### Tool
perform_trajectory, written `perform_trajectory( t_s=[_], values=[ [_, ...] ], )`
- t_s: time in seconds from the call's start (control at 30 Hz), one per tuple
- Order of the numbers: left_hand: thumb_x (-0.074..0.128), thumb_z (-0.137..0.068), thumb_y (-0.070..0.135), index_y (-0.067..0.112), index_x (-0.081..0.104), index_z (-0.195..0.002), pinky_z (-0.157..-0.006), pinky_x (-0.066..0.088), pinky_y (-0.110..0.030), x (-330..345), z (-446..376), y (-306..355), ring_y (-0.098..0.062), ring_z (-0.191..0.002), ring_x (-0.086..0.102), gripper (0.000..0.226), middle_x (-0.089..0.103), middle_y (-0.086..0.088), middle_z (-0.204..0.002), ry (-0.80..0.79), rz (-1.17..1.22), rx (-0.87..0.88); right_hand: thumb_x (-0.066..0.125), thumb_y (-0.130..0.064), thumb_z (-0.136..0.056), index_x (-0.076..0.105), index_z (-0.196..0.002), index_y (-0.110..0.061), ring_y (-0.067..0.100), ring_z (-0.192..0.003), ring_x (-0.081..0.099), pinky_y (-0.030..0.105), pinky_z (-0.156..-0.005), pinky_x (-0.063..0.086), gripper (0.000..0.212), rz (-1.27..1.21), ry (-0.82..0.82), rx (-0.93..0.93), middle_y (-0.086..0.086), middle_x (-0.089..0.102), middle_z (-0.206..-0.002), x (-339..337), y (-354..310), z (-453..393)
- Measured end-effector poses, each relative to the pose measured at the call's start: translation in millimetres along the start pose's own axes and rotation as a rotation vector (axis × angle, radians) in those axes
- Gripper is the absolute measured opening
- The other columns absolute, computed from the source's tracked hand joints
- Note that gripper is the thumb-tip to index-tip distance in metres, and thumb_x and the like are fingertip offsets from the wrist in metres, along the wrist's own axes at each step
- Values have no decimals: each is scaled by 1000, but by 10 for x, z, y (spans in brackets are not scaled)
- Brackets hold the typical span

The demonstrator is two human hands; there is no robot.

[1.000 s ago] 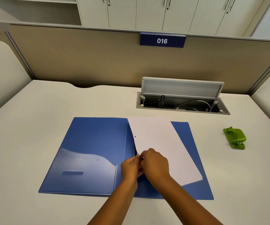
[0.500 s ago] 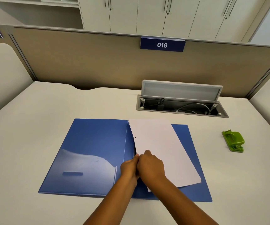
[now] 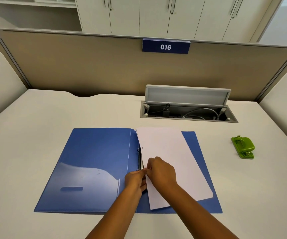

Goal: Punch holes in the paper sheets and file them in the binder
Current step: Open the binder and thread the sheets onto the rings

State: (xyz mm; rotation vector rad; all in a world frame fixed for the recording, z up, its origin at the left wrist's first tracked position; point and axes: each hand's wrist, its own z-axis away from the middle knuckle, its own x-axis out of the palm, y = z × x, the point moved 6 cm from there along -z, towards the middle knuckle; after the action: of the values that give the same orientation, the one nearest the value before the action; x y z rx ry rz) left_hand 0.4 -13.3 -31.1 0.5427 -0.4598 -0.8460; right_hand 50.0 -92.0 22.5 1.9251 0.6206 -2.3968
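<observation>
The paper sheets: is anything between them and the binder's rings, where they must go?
Nothing visible does. The paper sheets lie on the open binder, beside its rings; both hands cover the lower ring.

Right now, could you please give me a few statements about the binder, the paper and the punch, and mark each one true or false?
1. The blue binder lies open on the desk. True.
2. The green hole punch sits on the paper sheets. False: it stands apart on the desk, to the right of the binder.
3. Both hands, left hand and right hand, meet at the paper's left edge near the spine. True.
4. The paper lies square with the binder. False: it is skewed, its lower end swung to the right.
5. A punched hole shows near the paper's left edge. True.
</observation>
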Motion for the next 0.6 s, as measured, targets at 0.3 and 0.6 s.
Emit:
perform_trajectory(
  t_s=[0.3,0.6],
  values=[
    [52,-91,13,9,68,-88,-76,57,-42,-79,51,37,-34,-88,65,17,69,-20,-95,59,-366,268,46,-32,-92,56,-113,-19,19,-93,61,27,-76,48,26,-188,34,13,2,57,-115,177,110,78],
    [51,-92,27,8,68,-99,-64,48,-27,-46,230,638,-28,-83,66,26,70,-12,-98,301,-829,721,61,-31,-84,54,-115,-24,5,-75,53,10,-71,41,32,-502,78,18,-11,56,-84,392,275,192]
  ],
)
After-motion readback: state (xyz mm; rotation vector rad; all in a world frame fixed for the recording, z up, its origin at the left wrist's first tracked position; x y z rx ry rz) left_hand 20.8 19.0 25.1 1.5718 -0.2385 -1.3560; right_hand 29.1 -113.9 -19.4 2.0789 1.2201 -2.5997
